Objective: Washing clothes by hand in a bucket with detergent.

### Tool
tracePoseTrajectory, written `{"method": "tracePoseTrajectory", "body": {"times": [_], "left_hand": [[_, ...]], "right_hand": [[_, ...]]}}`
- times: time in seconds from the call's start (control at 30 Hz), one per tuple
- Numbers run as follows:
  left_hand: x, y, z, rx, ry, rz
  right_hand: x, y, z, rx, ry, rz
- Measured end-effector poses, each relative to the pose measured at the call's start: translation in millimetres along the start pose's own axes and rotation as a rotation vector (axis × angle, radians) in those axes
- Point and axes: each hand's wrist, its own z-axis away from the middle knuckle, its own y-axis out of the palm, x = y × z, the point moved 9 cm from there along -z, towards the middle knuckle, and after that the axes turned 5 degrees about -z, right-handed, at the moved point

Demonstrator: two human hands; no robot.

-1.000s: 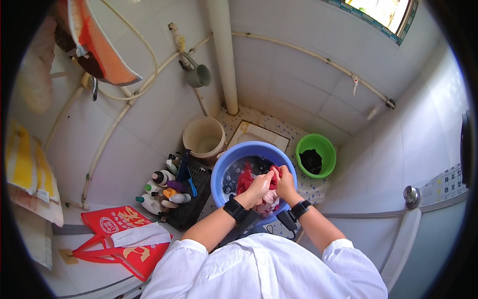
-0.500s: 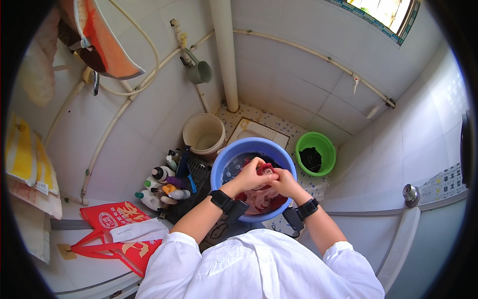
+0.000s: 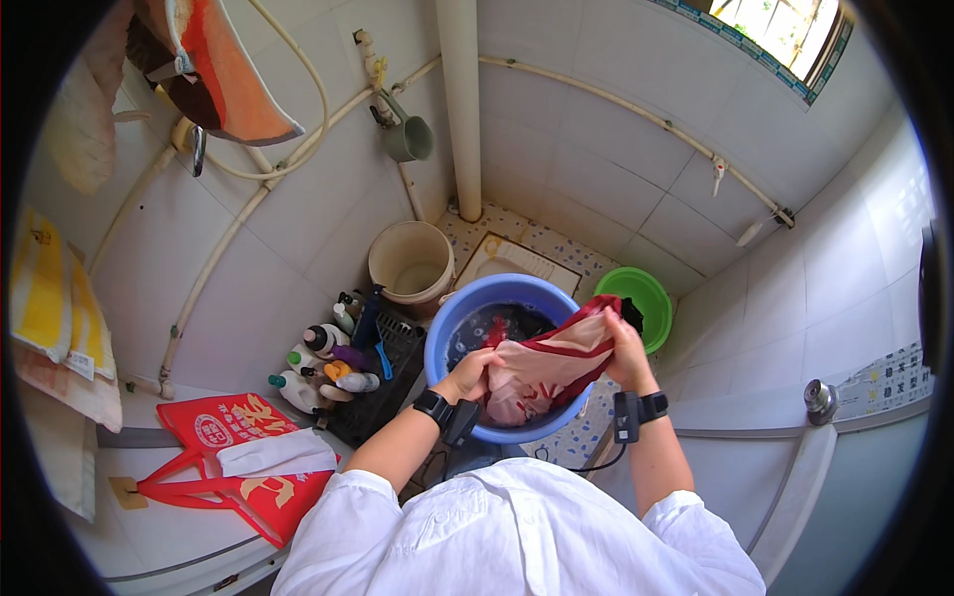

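A pink garment with dark red edging point(image 3: 542, 368) is stretched between my two hands over a blue basin point(image 3: 434, 343). My left hand point(image 3: 471, 375) is closed on its left end, low above the basin. Its right end is gripped by my right hand point(image 3: 628, 350), held higher, beyond the basin's right rim. The lower part of the cloth hangs down into the basin. Soapy water point(image 3: 472, 333) with bubbles and some dark cloth shows behind the garment. Both wrists carry black bands with small black boxes.
A green basin point(image 3: 651, 295) with black cloth stands at right, partly behind my right hand. Left of the blue basin are a whitish bucket point(image 3: 410, 260), several bottles point(image 3: 323, 340) and a black rack point(image 3: 373, 402). A red bag point(image 3: 234, 427) lies at lower left. A squat toilet point(image 3: 522, 260) is behind.
My hands were together over the basin with the garment bunched between them. They have moved apart, the right one outward to the right, and the garment is spread open.
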Motion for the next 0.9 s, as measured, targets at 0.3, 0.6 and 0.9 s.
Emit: {"method": "tracePoseTrajectory", "body": {"times": [0.3,0.6,0.9], "left_hand": [[44.3,26.0,-25.0,-0.271,-0.266,0.310],[17.5,14.7,-20.7,-0.400,-0.110,0.082],[-76.5,77.1,2.1,-0.116,0.178,-0.691]], "right_hand": [[-54.5,64.8,15.4,-0.156,-1.058,1.403],[-66.6,50.1,3.3,-0.098,-0.455,1.253],[-27.2,26.8,-6.0,0.131,-0.527,1.245]]}}
